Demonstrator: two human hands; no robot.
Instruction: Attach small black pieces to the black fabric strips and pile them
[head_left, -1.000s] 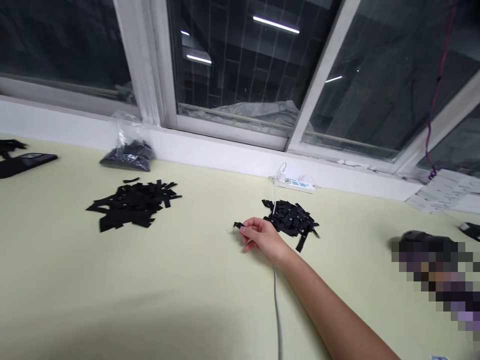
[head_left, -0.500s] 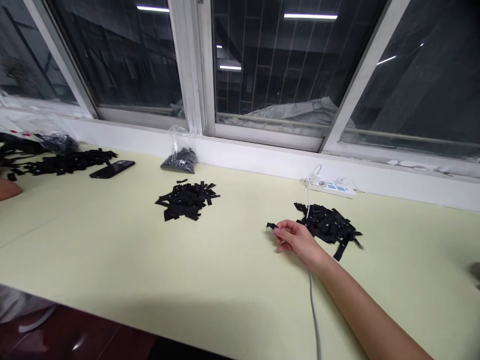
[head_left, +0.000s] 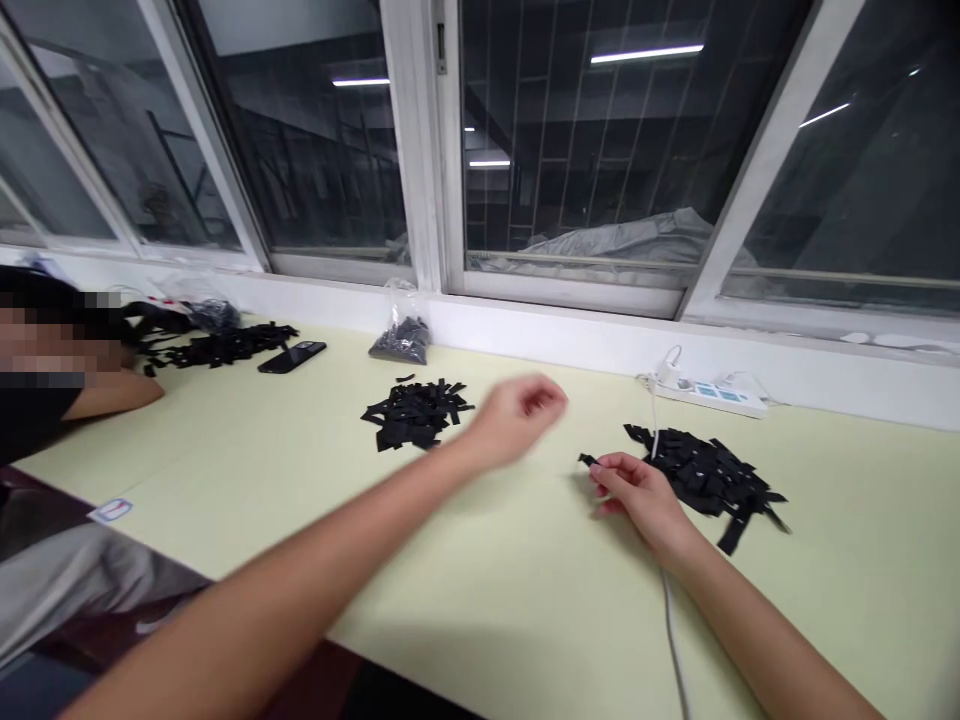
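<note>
My right hand (head_left: 637,492) pinches a small black fabric strip (head_left: 587,460) between thumb and fingers, its end poking out to the left. Just behind this hand lies a loose pile of black strips (head_left: 716,470). My left hand (head_left: 517,415) is in the air between that pile and a second pile of black strips (head_left: 414,412). Its fingers look curled but are smeared by motion, so whether anything is in them is unclear.
A white cable (head_left: 673,640) runs past my right wrist to a power strip (head_left: 712,397) by the wall. Farther left are a plastic bag of black pieces (head_left: 403,342), a phone (head_left: 292,357) and another black pile (head_left: 225,345). Another person's arm (head_left: 120,392) rests on the table.
My left hand has come into view over the table. The view has turned left, showing more of the other person. My right hand still pinches the strip in about the same place.
</note>
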